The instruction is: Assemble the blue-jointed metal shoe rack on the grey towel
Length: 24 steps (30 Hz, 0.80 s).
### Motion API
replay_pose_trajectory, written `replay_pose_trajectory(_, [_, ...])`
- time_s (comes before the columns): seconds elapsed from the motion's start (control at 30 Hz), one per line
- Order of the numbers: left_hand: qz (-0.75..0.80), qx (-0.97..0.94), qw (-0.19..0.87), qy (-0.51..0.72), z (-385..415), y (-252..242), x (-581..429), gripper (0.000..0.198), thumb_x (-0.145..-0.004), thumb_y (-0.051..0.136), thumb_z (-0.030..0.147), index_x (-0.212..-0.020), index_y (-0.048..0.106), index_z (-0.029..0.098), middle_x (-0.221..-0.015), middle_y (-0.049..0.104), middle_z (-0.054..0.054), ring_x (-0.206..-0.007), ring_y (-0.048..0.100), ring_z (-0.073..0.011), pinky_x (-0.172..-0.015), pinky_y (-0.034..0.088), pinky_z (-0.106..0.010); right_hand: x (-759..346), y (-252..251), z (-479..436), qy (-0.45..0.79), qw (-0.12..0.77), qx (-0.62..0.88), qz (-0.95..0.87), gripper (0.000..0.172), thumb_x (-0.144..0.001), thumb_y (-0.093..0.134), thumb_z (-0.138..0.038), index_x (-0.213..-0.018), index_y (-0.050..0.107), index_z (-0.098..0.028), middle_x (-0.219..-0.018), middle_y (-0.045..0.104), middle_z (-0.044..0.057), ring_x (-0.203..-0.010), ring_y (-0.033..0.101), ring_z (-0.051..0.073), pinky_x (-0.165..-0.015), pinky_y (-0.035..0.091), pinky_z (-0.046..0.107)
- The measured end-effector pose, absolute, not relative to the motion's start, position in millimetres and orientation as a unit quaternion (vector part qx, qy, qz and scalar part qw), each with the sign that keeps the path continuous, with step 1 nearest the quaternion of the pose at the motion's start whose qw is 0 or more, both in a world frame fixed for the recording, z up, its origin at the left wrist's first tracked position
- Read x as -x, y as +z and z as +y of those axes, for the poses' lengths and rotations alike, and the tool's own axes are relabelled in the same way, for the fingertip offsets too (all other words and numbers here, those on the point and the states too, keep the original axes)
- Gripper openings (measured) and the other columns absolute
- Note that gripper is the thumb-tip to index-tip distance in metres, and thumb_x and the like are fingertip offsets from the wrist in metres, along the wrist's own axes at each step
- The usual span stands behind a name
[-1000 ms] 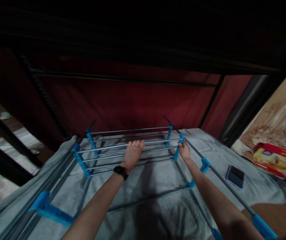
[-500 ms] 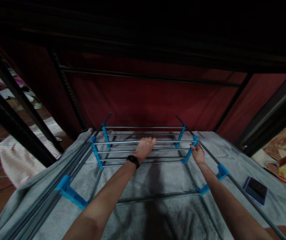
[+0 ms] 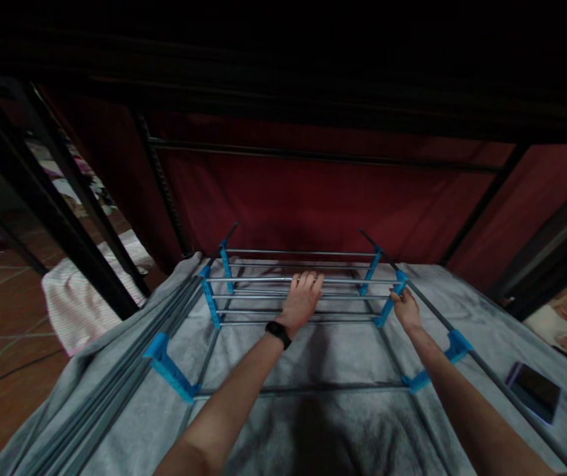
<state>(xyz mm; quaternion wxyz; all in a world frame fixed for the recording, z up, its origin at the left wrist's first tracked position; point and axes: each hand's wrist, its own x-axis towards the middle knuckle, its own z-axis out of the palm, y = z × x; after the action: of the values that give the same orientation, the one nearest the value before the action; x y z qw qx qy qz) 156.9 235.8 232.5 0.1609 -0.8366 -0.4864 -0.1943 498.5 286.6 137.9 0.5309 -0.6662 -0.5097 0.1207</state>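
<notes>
A metal drying rack (image 3: pixel 263 281) with grey rods and blue plastic joints lies on a grey cloth (image 3: pixel 313 423). My left hand (image 3: pixel 302 301), a black band on its wrist, rests on the rods in the rack's far section with its fingers curled over one rod. My right hand (image 3: pixel 405 309) grips the rack's right side rail beside a blue joint (image 3: pixel 393 294).
A dark red fabric wall (image 3: pixel 313 198) on a black frame rises behind the rack. A phone (image 3: pixel 534 391) lies on the cloth at the right. A pale striped cloth (image 3: pixel 79 304) lies on the tiled floor at the left. Black bars (image 3: pixel 49 211) stand at the left.
The view has swung to the left, so the rack and both hands sit further right in the picture. Both hands keep their places on the rack.
</notes>
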Motion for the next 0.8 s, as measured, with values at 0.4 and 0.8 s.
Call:
replay_pose_trajectory(0.4, [-0.69,0.635,0.081,-0.337,121.9,99.7,-39.8,0.042,-0.098,0.037,0.026,-0.135,0.049,0.012,-0.136,0.048,-0.021,-0.123,0.052,-0.032,-0.099,0.048,-0.048,-463.8,34.9,193.8,0.125,0.458,0.693,-0.543,0.048,-0.075,0.048,-0.034,-0.119,0.063,-0.02,-0.114,0.066,0.016,-0.105,0.066,0.032,-0.095,0.052,0.052])
replay_pose_trajectory(0.8, [-0.595,0.784,0.134,-0.114,53.7,34.9,14.9,0.049,-0.084,0.04,0.008,-0.106,0.074,0.036,-0.129,0.066,-0.003,-0.114,0.061,-0.0297,-0.099,0.044,-0.054,-420.3,30.0,116.7,0.019,0.27,0.657,-0.704,0.036,-0.098,0.036,-0.02,-0.119,0.066,-0.022,-0.121,0.069,0.01,-0.115,0.064,0.024,-0.103,0.045,0.039])
